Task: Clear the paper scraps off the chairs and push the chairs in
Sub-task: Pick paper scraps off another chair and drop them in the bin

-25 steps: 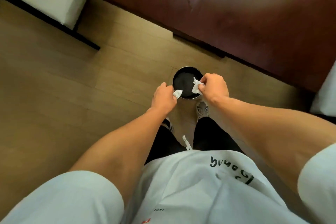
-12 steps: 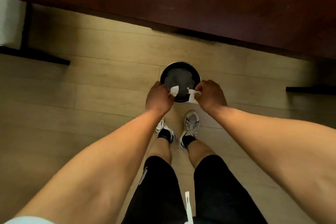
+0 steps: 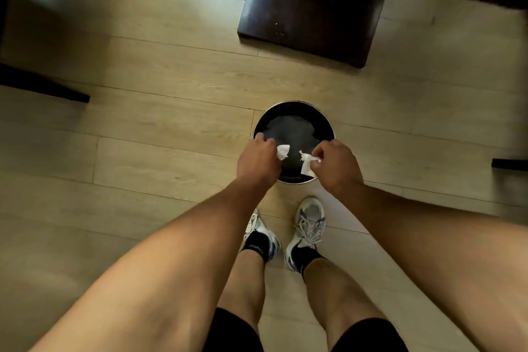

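A round black bin [image 3: 294, 114] with a metal rim stands on the wooden floor just ahead of my feet. My left hand [image 3: 257, 161] is over its left rim, pinching a small white paper scrap [image 3: 283, 151]. My right hand [image 3: 337, 166] is over its right rim, gripping a larger crumpled white paper scrap [image 3: 307, 164]. Both scraps hang above the bin's dark inside. No chair seat shows.
A dark wooden table base [image 3: 311, 11] stands on the floor beyond the bin. Black chair feet lie at the left [image 3: 43, 86] and at the right edge [image 3: 510, 164]. My two shoes [image 3: 308, 226] stand right behind the bin.
My view has tilted further down and closer to the floor, so the tabletop left the frame and the table base shows. Both hands stay over the bin, still gripping their scraps.
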